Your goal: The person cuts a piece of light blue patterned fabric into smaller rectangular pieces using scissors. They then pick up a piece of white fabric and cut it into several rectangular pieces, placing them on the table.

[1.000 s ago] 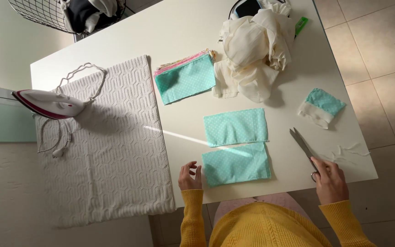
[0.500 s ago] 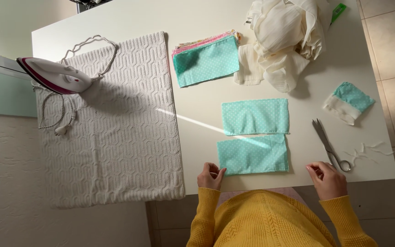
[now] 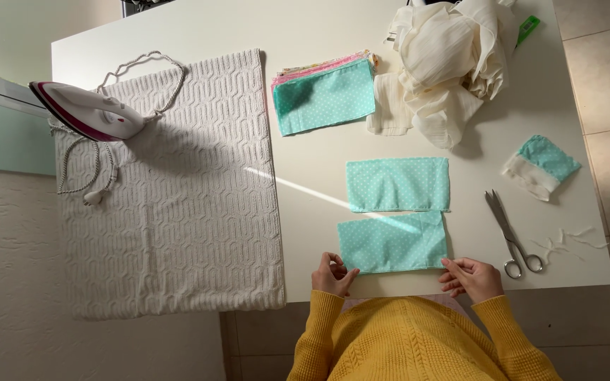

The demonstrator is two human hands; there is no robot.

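Fingers of both hands, left hand [image 3: 333, 274] and right hand [image 3: 471, 276], pinch the near corners of the teal fabric piece [image 3: 392, 243], keeping it flat on the counter [image 3: 305, 176]; scissors [image 3: 511, 235] lie beside.

One view only, so no second view to share ground with. Looking straight down from high above the white table [image 3: 199, 28], far enough to take in its whole top and the tiled floor to the right of it. Wearer's yellow sleeves at the bottom edge, below the table's near side; iron [image 3: 86, 113] at the table's left end, scissors [image 3: 510, 236] toward its right.
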